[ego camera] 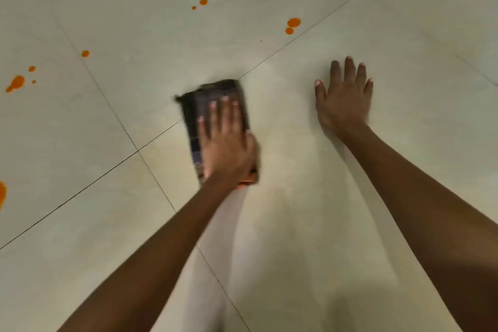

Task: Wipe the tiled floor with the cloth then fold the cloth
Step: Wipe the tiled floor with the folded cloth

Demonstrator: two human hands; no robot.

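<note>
Pressing down on the dark checked cloth (215, 93), the left hand (226, 143) lies flat with fingers straight and the thumb along the cloth's right edge; motion blur softens both. The cloth sits folded into a narrow oblong on the pale tiled floor (296, 224), across a grout line (159, 134), with an orange smudge at its near end. The right hand (343, 100) rests palm-down on the tile well to the right, fingers spread, holding nothing. Orange spots (293, 22) dot the floor beyond and to the left.
</note>
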